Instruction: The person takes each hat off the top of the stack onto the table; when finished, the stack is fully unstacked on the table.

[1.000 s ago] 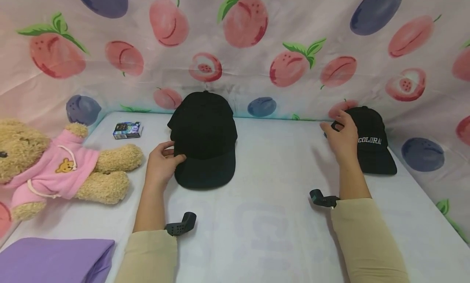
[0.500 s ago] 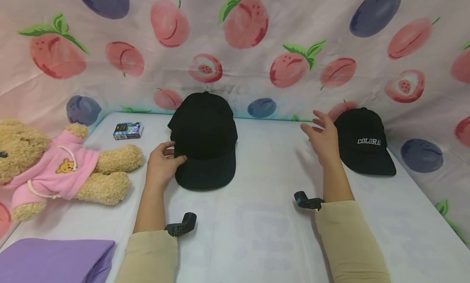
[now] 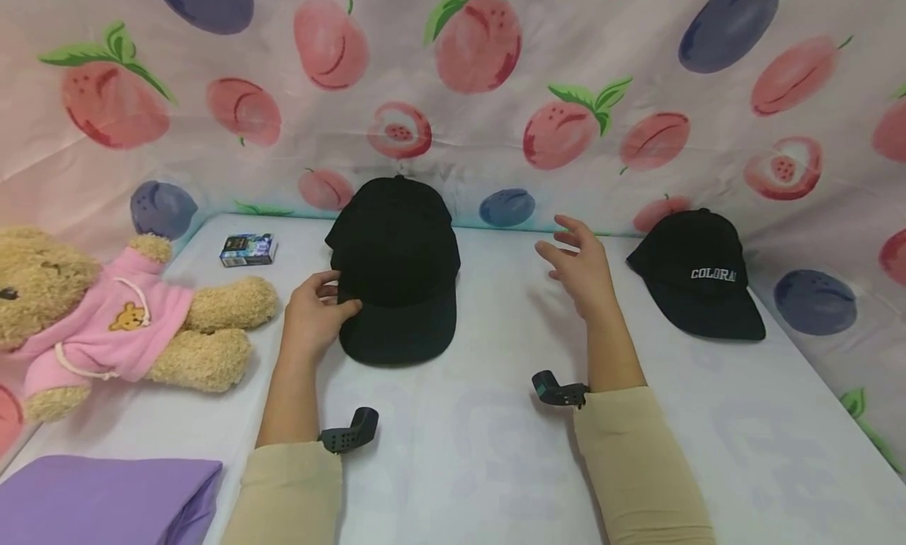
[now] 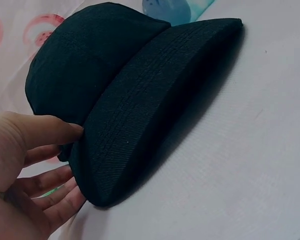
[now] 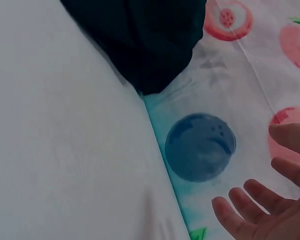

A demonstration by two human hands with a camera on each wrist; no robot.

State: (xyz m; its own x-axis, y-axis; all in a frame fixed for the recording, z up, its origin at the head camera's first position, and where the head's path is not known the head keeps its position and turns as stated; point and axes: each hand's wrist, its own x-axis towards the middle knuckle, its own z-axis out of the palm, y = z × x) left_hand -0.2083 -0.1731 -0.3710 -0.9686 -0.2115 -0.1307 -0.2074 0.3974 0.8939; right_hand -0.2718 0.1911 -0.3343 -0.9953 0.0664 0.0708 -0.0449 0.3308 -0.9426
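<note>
A plain black baseball cap (image 3: 396,254) stands near the back of the white table, its brim (image 4: 135,105) toward the person. At the cap's left side, my left hand (image 3: 311,315) pinches the brim's corner. In the left wrist view the thumb lies on top and the other fingers are at the edge below. My right hand (image 3: 582,271) is in the air between two caps, touching neither, its fingers (image 5: 235,205) spread and relaxed. A second black baseball cap (image 3: 697,274) with white lettering sits at the back right.
A teddy bear (image 3: 134,317) in a pink hoodie lies at the left. Behind it is a small patterned box (image 3: 248,250). Folded purple cloth (image 3: 106,498) occupies the front left corner. Fruit-print fabric (image 3: 488,136) hangs along the table's back and right side.
My right hand has moved left, away from the lettered cap and toward the plain one. The left hand keeps its place on the plain cap's brim.
</note>
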